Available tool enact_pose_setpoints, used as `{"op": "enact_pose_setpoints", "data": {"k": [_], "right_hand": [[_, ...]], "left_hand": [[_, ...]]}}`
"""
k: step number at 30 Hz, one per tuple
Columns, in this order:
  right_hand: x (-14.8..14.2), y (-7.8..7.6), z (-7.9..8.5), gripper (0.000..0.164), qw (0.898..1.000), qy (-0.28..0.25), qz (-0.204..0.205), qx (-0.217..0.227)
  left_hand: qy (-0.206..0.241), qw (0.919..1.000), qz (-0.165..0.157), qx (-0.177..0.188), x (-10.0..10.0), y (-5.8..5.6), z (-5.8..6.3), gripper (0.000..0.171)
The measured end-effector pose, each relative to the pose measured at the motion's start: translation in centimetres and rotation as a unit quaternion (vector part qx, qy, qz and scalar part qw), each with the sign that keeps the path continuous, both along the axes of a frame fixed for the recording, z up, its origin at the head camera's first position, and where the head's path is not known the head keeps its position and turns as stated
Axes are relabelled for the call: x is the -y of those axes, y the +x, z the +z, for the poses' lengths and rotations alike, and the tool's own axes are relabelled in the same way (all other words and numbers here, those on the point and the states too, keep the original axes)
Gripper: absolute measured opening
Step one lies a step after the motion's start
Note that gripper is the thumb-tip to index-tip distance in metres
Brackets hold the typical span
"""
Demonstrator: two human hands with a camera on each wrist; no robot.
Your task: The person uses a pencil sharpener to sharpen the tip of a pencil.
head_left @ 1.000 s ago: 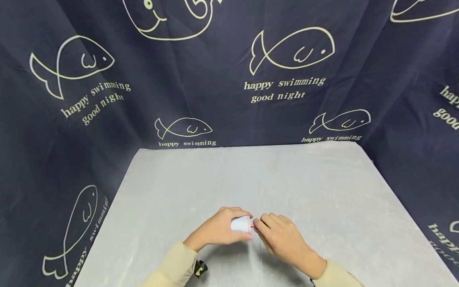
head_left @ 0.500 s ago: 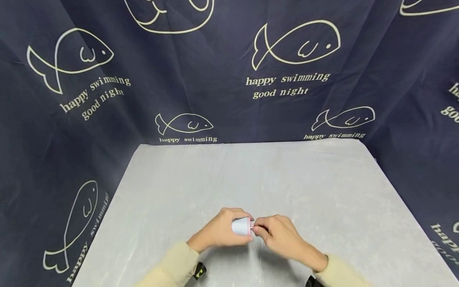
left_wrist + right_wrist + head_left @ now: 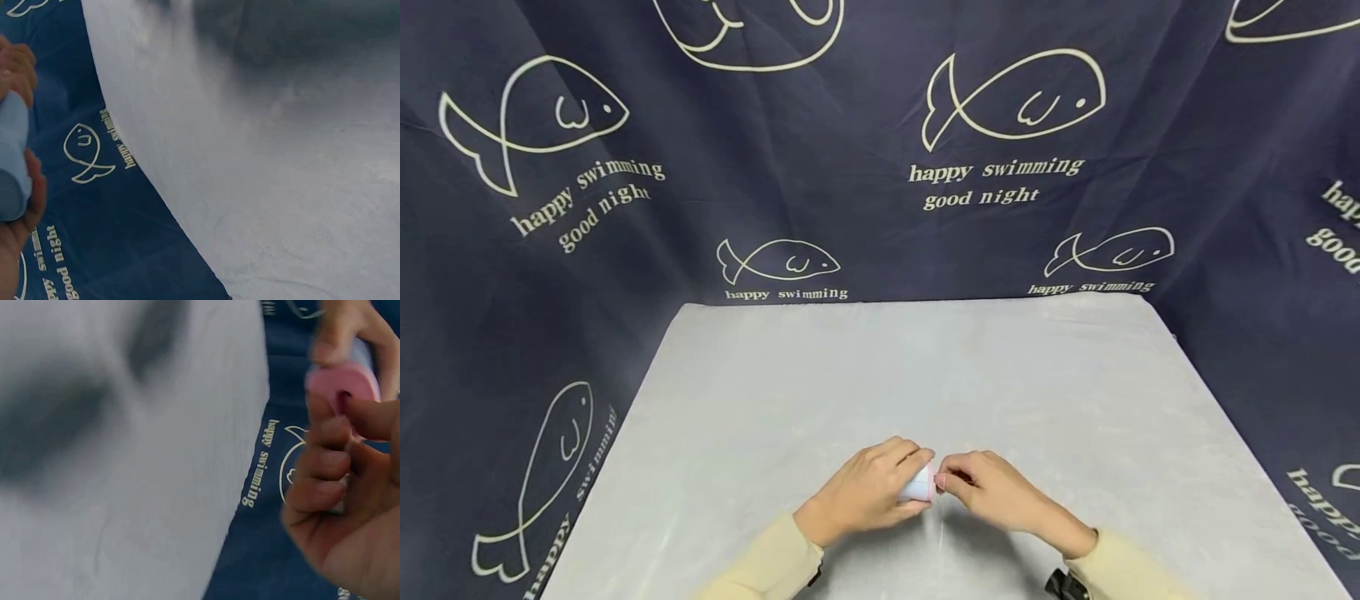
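A small light-blue tapered cup (image 3: 916,486) with a pink end (image 3: 334,380) lies sideways above the table. My left hand (image 3: 867,490) wraps round it, fingers over the top and thumb below. In the left wrist view the blue body of the cup (image 3: 11,153) shows at the left edge. My right hand (image 3: 992,493) is at the pink end, its thumb and forefinger pinching a thin dark-pink stick (image 3: 343,402) at an opening there. Much of the stick is hidden by the fingers. Something whitish shows between the curled right fingers.
A pale grey cloth covers the table (image 3: 880,375) beneath both hands. Dark blue curtains (image 3: 880,208) with fish drawings and lettering stand behind and at both sides. Dark bands (image 3: 1066,585) show at the sleeve cuffs.
My left hand has turned further over the cup, so less of it shows. Both hands have shifted slightly right. The thin stick, visible between the hands before, is now covered in the head view.
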State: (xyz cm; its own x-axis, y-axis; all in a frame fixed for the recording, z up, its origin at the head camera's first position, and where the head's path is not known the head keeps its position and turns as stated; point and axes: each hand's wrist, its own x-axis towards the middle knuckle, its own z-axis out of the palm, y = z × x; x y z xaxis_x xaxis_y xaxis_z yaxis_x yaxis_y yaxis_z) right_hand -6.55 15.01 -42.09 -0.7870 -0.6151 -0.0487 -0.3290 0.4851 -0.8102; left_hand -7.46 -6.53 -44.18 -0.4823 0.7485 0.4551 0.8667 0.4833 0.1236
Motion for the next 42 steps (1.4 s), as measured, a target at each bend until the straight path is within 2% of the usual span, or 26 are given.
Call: {"op": "enact_pose_setpoints", "data": {"k": [2,4,7,10,13,19,21,24,26,27,28,29,30,31,32,33,34,35,36,37,38,39,40,42], "right_hand": [[0.4,0.3,-0.4,0.012,0.993,0.028,-0.019,-0.113],[0.8,0.4,-1.0,0.007,0.972,0.043,-0.033,-0.231],[1.2,0.3,-1.8,0.015,0.92,0.058,-0.048,-0.384],[1.6,0.0,-2.5,0.023,0.87,0.053,-0.054,-0.486],[1.8,-0.2,-2.8,0.032,0.836,0.031,-0.057,-0.545],[2.3,-0.3,-2.7,0.029,0.782,0.025,-0.069,-0.619],[2.5,-0.2,-2.6,0.029,0.764,0.033,-0.071,-0.64],[2.6,0.0,-2.3,0.032,0.744,0.038,-0.072,-0.663],[2.7,0.2,-2.2,0.033,0.739,0.038,-0.072,-0.669],[2.7,0.4,-2.1,0.034,0.743,0.04,-0.073,-0.664],[2.7,0.5,-2.1,0.034,0.751,0.044,-0.072,-0.654],[2.7,0.7,-2.0,0.033,0.771,0.043,-0.069,-0.631],[2.7,0.9,-1.9,0.031,0.802,0.043,-0.064,-0.592],[2.7,1.1,-1.8,0.028,0.844,0.043,-0.057,-0.532],[2.6,1.2,-1.5,0.026,0.892,0.038,-0.047,-0.448],[2.5,1.3,-1.1,0.025,0.938,0.023,-0.036,-0.345],[2.3,1.3,-0.8,0.025,0.972,0.001,-0.027,-0.233],[2.2,1.2,-0.4,0.024,0.991,-0.02,-0.026,-0.127],[2.0,1.0,-0.1,0.023,0.998,-0.031,-0.029,-0.04],[1.9,0.8,0.2,0.024,0.999,-0.036,-0.032,0.025],[1.8,0.7,0.3,0.024,0.997,-0.04,-0.028,0.067],[1.7,0.5,0.4,0.025,0.995,-0.041,-0.021,0.084],[1.7,0.5,0.4,0.025,0.996,-0.031,-0.016,0.081],[1.8,0.7,0.4,0.023,0.999,-0.003,-0.021,0.026]], "left_hand": [[-0.002,0.9989,0.021,0.042,0.3,-0.2,0.3,0.052],[0.006,0.9943,0.041,0.098,0.6,-0.3,0.7,0.052],[0.027,0.9776,0.068,0.197,0.8,-0.7,1.2,0.053],[0.059,0.9486,0.081,0.3,1.2,-1.1,1.7,0.052],[0.094,0.9178,0.078,0.378,1.5,-1.5,2.2,0.048],[0.134,0.8679,0.054,0.475,1.4,-1.7,2.6,0.031],[0.144,0.8472,0.036,0.51,1.4,-1.6,2.7,0.028],[0.157,0.8195,0.01,0.551,1.4,-1.4,2.5,0.028],[0.163,0.8088,-0.006,0.565,1.3,-1.3,2.4,0.029],[0.165,0.808,-0.012,0.566,1.3,-1.2,2.3,0.028],[0.164,0.8113,-0.011,0.561,1.2,-1.2,2.1,0.028],[0.161,0.8213,-0.008,0.547,1.2,-1.1,2.0,0.027],[0.15,0.8407,-0.006,0.52,1.1,-1.0,1.9,0.028],[0.129,0.8672,-0.006,0.481,1.0,-0.9,1.8,0.03],[0.102,0.9001,-0.01,0.424,1.0,-0.8,1.7,0.033],[0.068,0.9336,-0.016,0.351,0.9,-0.8,1.6,0.035],[0.036,0.9621,-0.02,0.27,0.8,-0.7,1.4,0.038],[0.01,0.9834,-0.025,0.179,0.7,-0.7,1.3,0.042],[-0.006,0.9948,-0.033,0.096,0.7,-0.6,1.1,0.045],[-0.014,0.9987,-0.038,0.03,0.7,-0.6,0.9,0.047],[-0.015,0.9988,-0.042,-0.018,0.7,-0.6,0.7,0.048],[-0.016,0.9978,-0.045,-0.045,0.7,-0.5,0.5,0.048],[-0.013,0.9972,-0.046,-0.057,0.8,-0.5,0.3,0.048],[-0.008,0.9972,-0.044,-0.06,0.9,-0.6,0.2,0.049]]}}
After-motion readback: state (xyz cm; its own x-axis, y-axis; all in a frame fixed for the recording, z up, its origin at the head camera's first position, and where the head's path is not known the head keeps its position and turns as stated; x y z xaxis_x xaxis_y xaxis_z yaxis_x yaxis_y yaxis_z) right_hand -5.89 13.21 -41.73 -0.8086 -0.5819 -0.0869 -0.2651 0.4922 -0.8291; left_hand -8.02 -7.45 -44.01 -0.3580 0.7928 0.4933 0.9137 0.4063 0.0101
